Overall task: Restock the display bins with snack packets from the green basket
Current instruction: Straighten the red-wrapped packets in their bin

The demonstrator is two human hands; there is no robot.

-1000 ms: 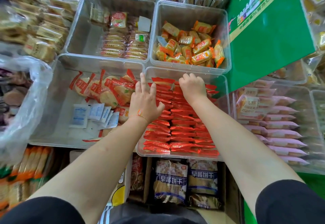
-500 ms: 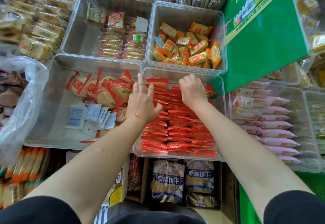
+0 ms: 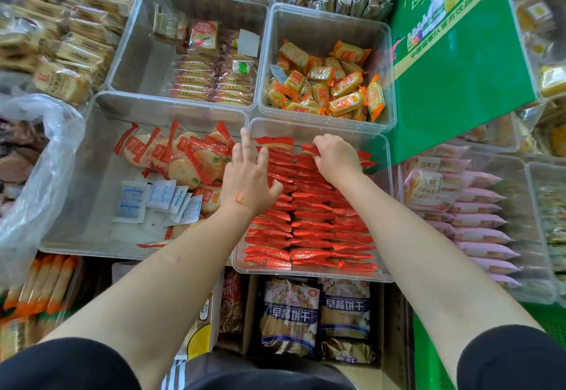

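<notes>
A clear display bin (image 3: 312,276) in front of me holds two tight rows of red snack packets (image 3: 324,230) standing on edge. My left hand (image 3: 248,175) rests flat on the left row near its far end, fingers spread and holding nothing. My right hand (image 3: 337,157) is at the far end of the right row, its fingers curled over the top edges of the last red packets. A strip of the green basket (image 3: 428,359) shows at the bottom right, partly hidden by my right arm.
To the left, a bin (image 3: 76,236) holds loose red round-cracker packs and white sachets. Behind are a bin of orange packets (image 3: 330,89) and a half-filled bin (image 3: 128,62). A green box (image 3: 459,83) stands at the right, pink packets (image 3: 477,221) beside it, biscuit bags (image 3: 315,313) below.
My right hand's fingers have curled tighter onto the far packets. My left hand has stayed on the left row with only a slight shift.
</notes>
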